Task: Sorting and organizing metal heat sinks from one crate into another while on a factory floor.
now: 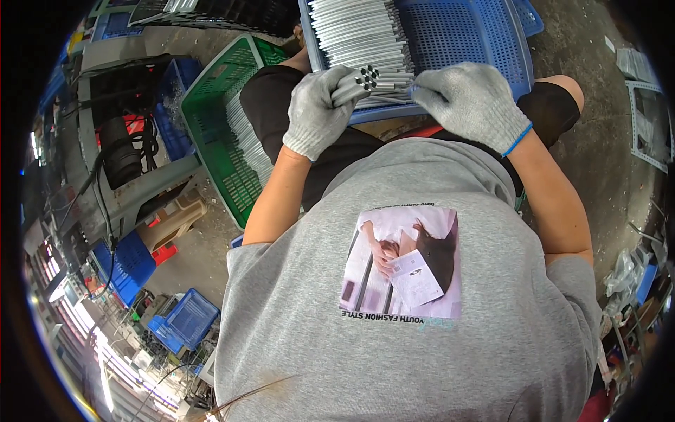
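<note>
My left hand [320, 105], in a grey knitted glove, is closed around a small bundle of silvery metal tubes [367, 77]. The dark hollow ends of the bundle point to the right. My right hand [470, 100], gloved in grey with a blue cuff edge, has its fingers drawn together at the right ends of some tubes. Whether a tube is between those fingertips is hard to see. Both hands are over the near edge of a blue plastic crate [503, 53], where many more tubes [362, 35] lie stacked crosswise on the left side.
A green crate [218, 70] with more tubes stands by my left leg. Farther left are a metal machine frame [151, 186] with dark cables and several blue bins [193, 316]. A black crate [218, 14] sits at the far left. Clear plastic bags [622, 271] lie at the right.
</note>
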A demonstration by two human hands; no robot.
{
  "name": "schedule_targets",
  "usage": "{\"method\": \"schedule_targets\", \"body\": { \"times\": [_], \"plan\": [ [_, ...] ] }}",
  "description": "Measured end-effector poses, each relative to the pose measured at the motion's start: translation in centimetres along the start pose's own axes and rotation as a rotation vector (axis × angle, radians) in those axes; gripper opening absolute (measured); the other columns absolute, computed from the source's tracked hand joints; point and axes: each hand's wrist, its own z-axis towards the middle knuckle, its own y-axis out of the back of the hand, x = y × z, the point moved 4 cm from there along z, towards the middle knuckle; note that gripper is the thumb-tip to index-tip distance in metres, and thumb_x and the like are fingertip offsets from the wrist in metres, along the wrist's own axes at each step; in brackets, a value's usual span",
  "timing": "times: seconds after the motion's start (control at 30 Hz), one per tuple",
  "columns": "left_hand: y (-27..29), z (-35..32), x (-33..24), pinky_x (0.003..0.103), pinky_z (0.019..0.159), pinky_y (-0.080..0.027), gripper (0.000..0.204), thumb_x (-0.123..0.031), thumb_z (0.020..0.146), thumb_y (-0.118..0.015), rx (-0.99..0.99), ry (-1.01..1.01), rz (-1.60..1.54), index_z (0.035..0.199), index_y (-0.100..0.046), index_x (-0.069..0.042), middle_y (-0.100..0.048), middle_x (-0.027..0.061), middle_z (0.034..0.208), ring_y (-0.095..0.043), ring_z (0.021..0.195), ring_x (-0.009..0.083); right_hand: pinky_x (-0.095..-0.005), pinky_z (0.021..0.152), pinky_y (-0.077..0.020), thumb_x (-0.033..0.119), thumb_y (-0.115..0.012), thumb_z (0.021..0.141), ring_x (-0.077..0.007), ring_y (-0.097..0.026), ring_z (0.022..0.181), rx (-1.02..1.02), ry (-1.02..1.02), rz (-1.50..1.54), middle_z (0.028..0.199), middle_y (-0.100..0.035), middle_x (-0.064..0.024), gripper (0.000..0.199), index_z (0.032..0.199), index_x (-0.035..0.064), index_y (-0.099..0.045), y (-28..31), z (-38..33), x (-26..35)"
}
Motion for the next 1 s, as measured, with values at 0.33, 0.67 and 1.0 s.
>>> {"method": "schedule_targets", "body": {
  "times": [0.33, 0.67, 1.0],
  "plan": [
    [0.5, 0.0, -1.8, 0.028, 0.069, -0.05, 0.028, 0.005, 0.07, -0.068, -0.069, -0.201, 0.2, 0.096, -0.073, -0.004, -0.073, 0.0033, 0.084, -0.06, 0.069, 0.0197, -0.0317, 0.052, -0.0479, 0.023, -0.067, 0.092, -0.0206, -0.062, 0.052, -0.056, 0.013, 0.101, 0.071, -0.074, -0.0045, 0.019, 0.095, 0.0097, -0.08, 0.3, -0.1, 0.1],
    [0.4, -0.2, -1.5, 0.03, 0.07, -0.05, 0.028, 0.003, 0.071, -0.068, -0.041, -0.129, 0.152, 0.097, -0.074, -0.005, -0.074, 0.0046, 0.086, -0.059, 0.071, 0.0211, -0.0314, 0.054, -0.0508, 0.026, -0.066, 0.094, -0.0203, -0.064, 0.053, 0.026, -0.028, 0.131, 0.072, -0.074, -0.0051, 0.021, 0.095, 0.0113, -0.08, 0.0, 0.3, -0.2],
    [0.2, -0.3, -1.3, 0.032, 0.071, -0.051, 0.03, 0.003, 0.071, -0.068, -0.017, -0.069, 0.14, 0.099, -0.074, -0.005, -0.074, 0.0062, 0.085, -0.06, 0.073, 0.0219, -0.0314, 0.058, -0.051, 0.026, -0.066, 0.095, -0.02, -0.065, 0.056, 0.089, -0.046, 0.143, 0.076, -0.076, -0.0054, 0.023, 0.101, 0.0101, -0.081, 0.1, 0.6, -0.2]
  ]
}}
